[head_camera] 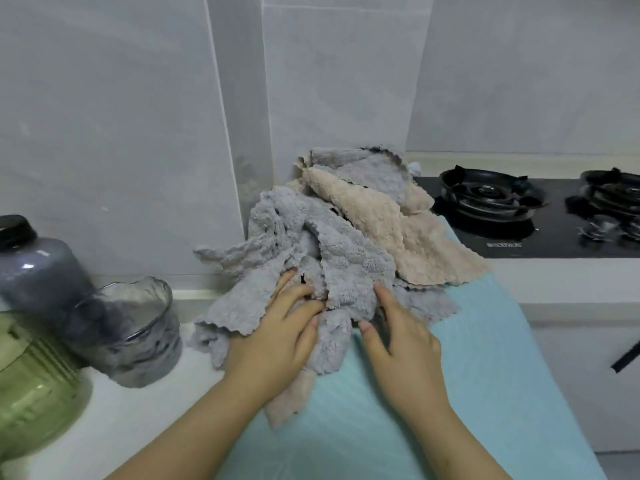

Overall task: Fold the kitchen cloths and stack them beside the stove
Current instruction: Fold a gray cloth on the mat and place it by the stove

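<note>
A white worktop [145,403] runs along a pale tiled wall [138,133], seen from above. Against the back edge, near the middle, sits a loose, unfolded heap of fluffy kitchen cloths: grey cloths [346,258] in front and on the left, a beige cloth [398,230] draped over the right side. The heap's right half lies on a light blue mat [485,358] that covers the worktop down to its front edge. Just beside the heap, at the right end of the worktop, is a black glass stove [554,244] with two burners in view; the beige cloth's edge nearly touches it.

The left hand [277,330] rests on the front of the heap, its fingers bent and slightly spread, pinching a fold of grey cloth between thumb and fingertips. The right hand [398,334] lies just beside it, forefinger and thumb spread apart on the same grey strip. Its other fingers are buried in the pile, so I cannot tell whether they grip.

At the worktop's left end stand a dark grey jar [38,268], a clear glass jar [138,327] and a green jar [34,393], close together.
</note>
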`<act>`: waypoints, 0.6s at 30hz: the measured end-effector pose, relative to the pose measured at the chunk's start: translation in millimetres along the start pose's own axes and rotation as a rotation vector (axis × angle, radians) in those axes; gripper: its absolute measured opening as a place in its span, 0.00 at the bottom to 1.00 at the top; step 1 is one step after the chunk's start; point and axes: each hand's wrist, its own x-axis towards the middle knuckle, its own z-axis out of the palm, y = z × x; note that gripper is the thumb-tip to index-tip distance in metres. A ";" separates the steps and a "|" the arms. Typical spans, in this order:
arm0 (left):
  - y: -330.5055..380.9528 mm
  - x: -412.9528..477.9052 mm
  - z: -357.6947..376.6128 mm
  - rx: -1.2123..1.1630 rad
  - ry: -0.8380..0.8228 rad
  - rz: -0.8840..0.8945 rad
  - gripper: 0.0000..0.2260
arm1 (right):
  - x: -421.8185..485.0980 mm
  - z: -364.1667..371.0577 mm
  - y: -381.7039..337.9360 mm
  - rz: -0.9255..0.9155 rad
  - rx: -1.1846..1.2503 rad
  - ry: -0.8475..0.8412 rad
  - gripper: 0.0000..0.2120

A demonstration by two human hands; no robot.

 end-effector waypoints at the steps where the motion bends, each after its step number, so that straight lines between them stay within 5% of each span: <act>1: 2.1 0.8 -2.8 -0.033 -0.011 -0.024 0.22 | -1.1 -0.7 1.1 -0.008 0.053 0.031 0.24; 7: 13.4 -5.0 -21.3 -0.028 -0.138 -0.027 0.36 | -7.5 1.1 -7.4 -0.029 0.268 0.075 0.13; 10: 17.4 -18.7 -27.9 0.158 -0.227 -0.097 0.28 | -12.7 1.2 -6.2 -0.017 0.294 0.105 0.12; 15: 29.1 -33.7 -30.2 0.043 0.023 -0.171 0.10 | -20.1 0.9 -11.8 -0.148 0.161 0.109 0.11; 18: 38.6 -34.8 -34.7 0.079 0.165 -0.151 0.12 | -28.1 -1.0 -13.9 -0.280 0.199 0.092 0.16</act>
